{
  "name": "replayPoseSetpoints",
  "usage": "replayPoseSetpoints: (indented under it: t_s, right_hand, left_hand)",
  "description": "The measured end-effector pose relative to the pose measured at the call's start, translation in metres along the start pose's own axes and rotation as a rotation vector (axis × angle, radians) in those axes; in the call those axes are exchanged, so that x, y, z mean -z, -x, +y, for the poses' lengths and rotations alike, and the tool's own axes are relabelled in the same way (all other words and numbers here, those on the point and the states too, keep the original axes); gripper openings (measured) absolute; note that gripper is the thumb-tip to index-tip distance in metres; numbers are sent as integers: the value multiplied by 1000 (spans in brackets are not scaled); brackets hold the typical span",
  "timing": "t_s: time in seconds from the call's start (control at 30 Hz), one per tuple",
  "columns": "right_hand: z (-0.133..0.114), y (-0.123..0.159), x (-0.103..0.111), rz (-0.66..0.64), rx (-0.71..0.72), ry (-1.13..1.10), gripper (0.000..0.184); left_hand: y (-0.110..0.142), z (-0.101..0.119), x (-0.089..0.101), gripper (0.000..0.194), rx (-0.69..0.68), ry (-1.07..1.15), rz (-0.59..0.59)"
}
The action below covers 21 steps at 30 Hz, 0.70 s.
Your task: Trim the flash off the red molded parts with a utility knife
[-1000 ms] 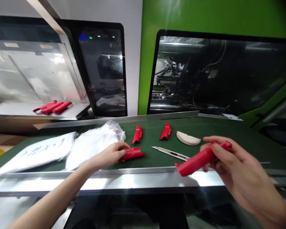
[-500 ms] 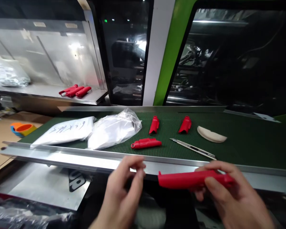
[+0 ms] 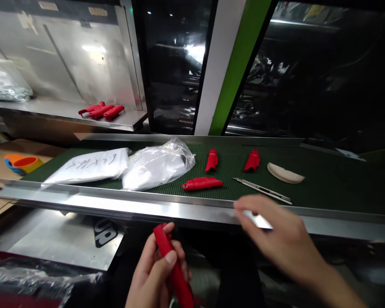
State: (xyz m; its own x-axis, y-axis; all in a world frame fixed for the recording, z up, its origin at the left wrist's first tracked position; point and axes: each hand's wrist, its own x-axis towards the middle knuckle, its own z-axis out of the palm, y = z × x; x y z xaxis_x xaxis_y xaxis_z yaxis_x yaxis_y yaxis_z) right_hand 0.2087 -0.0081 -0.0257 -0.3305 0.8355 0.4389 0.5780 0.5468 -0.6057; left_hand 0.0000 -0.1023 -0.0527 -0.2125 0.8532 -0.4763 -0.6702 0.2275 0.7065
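Head view: left hand (image 3: 154, 273) closed round a red plastic handle (image 3: 173, 267), thumb pressed on its face, below and in front of the steel rail (image 3: 115, 205) of the green belt (image 3: 324, 184). Right hand (image 3: 282, 239) open, fingers spread and empty, blurred, over the same rail just short of the utility knife (image 3: 263, 191) lying on the belt. On the belt beyond the rail: one long red handle (image 3: 202, 184), two short red pieces (image 3: 211, 160) (image 3: 252, 160), a pale curved piece (image 3: 285, 173), two plastic bags (image 3: 157, 164) at the left. Three more red handles (image 3: 101, 110) on the steel shelf (image 3: 67, 112) behind the belt.
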Motion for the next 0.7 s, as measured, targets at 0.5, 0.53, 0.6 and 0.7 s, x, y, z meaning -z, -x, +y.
replayPoseSetpoints:
  t_s: [0.5, 0.53, 0.6, 0.7]
  right_hand:
    - [44, -116, -48, -509, -695, -547, 29]
    - [49, -117, -44, -499, -709, -492, 30]
    - [56, -120, -32, -440, -699, -333, 30]
    - [60, -122, -12, -277, -549, -27, 25]
  left_hand:
    - [-176, 64, -92, 27, 212, -549, -435]
    - [-177, 61, -91, 29, 203, -576, -427]
    - [-173, 58, -91, 29, 161, -613, -411]
    - [-166, 60, -91, 27, 112, -655, -400]
